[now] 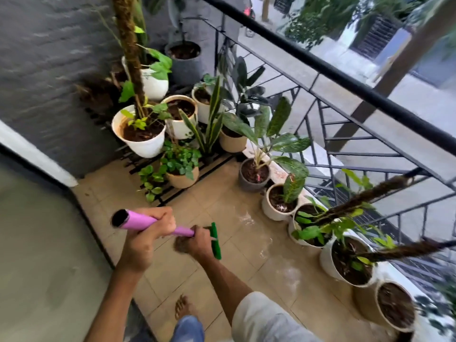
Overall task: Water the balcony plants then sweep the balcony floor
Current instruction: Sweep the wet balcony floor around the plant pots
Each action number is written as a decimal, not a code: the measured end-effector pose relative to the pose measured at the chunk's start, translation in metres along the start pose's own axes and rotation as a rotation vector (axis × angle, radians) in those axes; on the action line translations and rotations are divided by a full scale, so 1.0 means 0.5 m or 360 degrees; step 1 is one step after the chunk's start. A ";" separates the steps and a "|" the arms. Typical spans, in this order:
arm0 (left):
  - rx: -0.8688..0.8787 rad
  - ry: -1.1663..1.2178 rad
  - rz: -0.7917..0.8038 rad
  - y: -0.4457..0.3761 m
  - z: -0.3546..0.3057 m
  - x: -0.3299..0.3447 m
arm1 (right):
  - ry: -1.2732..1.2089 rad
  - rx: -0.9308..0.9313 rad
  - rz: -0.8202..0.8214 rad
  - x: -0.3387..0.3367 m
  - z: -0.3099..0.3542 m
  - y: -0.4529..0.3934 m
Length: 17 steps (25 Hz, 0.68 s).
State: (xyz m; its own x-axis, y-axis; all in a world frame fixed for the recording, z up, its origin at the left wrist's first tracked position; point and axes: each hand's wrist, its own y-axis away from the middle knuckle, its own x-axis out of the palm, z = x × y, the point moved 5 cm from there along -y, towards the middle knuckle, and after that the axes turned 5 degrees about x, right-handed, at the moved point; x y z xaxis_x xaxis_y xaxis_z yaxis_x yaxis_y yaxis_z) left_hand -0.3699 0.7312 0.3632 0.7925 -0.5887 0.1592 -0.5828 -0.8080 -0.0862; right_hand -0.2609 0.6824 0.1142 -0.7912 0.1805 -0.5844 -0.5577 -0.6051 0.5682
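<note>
I hold a broom with a pink handle [138, 222] and a green head [215, 240] over the beige tiled balcony floor [222, 201]. My left hand [145, 236] grips the upper part of the handle. Lower down, my right hand [195, 243] is closed around the handle just above the green head, hiding the joint. Wet patches [246, 215] shine on the tiles near the pots. Potted plants [140, 129] crowd the far corner on a black rack, and more pots [278, 201] line the railing side.
A black metal railing [345, 77] runs along the right, with the street below. A dark grey wall [49, 70] closes the left. My bare foot [183, 307] stands on the tiles near the bottom. A door sill edge [98, 233] borders the floor on the left.
</note>
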 end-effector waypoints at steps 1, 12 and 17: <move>-0.0066 0.0025 0.0023 0.003 0.028 0.027 | -0.0006 0.0045 -0.0024 -0.032 -0.043 -0.010; -0.0455 0.0389 0.0653 0.086 0.224 0.507 | -0.0239 0.0635 -0.0634 -0.369 -0.612 0.104; -0.0469 0.0201 0.1356 0.214 0.279 0.787 | -0.0337 0.0883 -0.0918 -0.481 -0.919 0.261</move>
State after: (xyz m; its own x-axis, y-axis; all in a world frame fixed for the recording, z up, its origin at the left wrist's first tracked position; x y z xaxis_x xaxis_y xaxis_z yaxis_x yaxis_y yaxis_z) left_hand -0.0954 0.4096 0.2792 0.0570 -0.9627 0.2645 -0.9983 -0.0514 0.0281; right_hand -0.0277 0.2037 0.0626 -0.3421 0.5212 -0.7819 -0.8896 0.0883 0.4481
